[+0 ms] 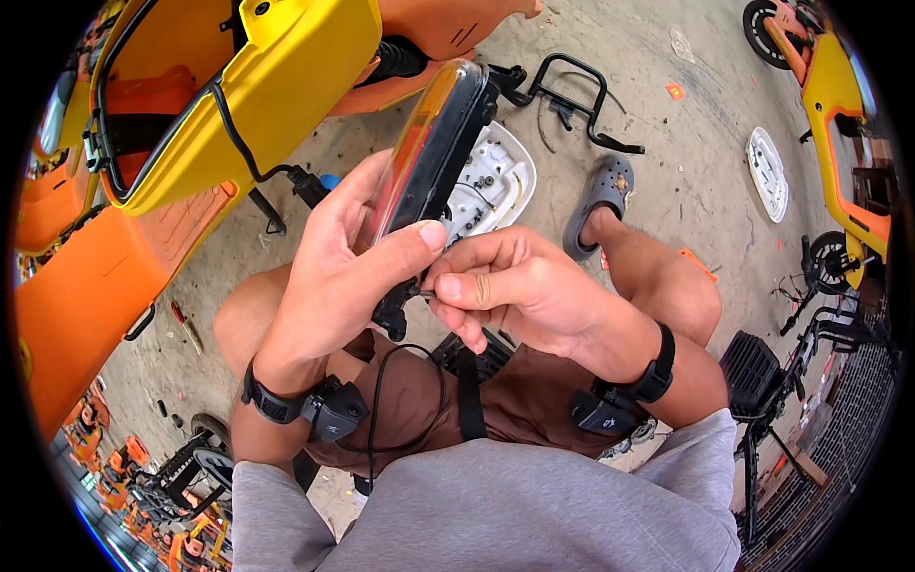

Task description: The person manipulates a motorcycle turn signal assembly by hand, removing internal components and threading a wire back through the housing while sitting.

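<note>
Left hand [338,253] – grip closed around a long light [446,153] with a black back and a red-and-orange lens; thumb lies across its lower end. The light is held tilted above the lap, its far end up and to the right. Right hand [519,286] – thumb and forefinger pinched together on a small dark piece [426,294] just beside the black bracket [391,313] at the light's lower end; piece too small to identify.

A thin black cord [443,386] loops over the brown shorts [410,405]. Beyond the hands, on the floor [667,133], lies a white cover [526,170] with small screws in it, partly hidden by the light. Black metal rack [600,95] farther out, near the grey shoe [593,205]. A yellow panel [295,86] stands at upper left, an orange panel [105,286] below it. Second white cover [767,174] well apart, at right.
</note>
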`<state>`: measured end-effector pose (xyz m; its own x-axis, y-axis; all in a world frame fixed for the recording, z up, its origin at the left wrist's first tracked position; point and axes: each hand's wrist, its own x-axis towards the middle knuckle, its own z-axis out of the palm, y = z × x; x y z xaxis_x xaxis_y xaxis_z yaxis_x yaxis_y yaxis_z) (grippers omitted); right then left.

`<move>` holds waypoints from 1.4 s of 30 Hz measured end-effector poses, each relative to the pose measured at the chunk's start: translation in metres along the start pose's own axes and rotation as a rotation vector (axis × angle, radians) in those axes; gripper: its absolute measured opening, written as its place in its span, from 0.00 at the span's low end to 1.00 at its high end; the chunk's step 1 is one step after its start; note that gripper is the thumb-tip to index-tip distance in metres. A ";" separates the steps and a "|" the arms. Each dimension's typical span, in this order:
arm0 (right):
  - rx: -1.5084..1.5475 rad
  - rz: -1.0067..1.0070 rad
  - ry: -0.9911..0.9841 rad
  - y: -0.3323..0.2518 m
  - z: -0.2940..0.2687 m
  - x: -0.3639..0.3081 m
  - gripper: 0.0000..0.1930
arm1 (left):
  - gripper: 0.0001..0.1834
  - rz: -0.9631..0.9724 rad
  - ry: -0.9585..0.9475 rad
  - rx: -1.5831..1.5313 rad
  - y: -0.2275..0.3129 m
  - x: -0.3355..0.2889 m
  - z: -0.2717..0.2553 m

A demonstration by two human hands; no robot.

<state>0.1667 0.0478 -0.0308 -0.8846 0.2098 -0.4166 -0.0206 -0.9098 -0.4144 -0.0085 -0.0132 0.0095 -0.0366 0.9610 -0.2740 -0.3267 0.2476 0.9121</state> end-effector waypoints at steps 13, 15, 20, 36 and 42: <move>0.052 -0.022 -0.052 0.005 -0.001 0.002 0.11 | 0.30 -0.006 -0.016 -0.041 -0.001 0.001 -0.002; 0.059 -0.020 -0.058 0.004 -0.001 0.002 0.11 | 0.30 -0.013 -0.014 -0.047 0.000 0.001 -0.002; 0.088 -0.043 -0.091 0.007 -0.003 0.003 0.11 | 0.36 -0.008 0.070 0.013 -0.001 0.002 0.007; 0.111 -0.063 -0.130 0.009 -0.003 0.004 0.10 | 0.30 -0.018 -0.062 -0.138 0.001 0.001 -0.005; 0.128 -0.077 -0.171 0.012 -0.004 0.005 0.10 | 0.30 -0.025 -0.076 -0.145 0.001 0.000 -0.006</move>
<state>0.1639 0.0396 -0.0413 -0.9440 0.2264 -0.2399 -0.1405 -0.9339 -0.3286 -0.0142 -0.0138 0.0092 0.0432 0.9628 -0.2668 -0.4593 0.2563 0.8505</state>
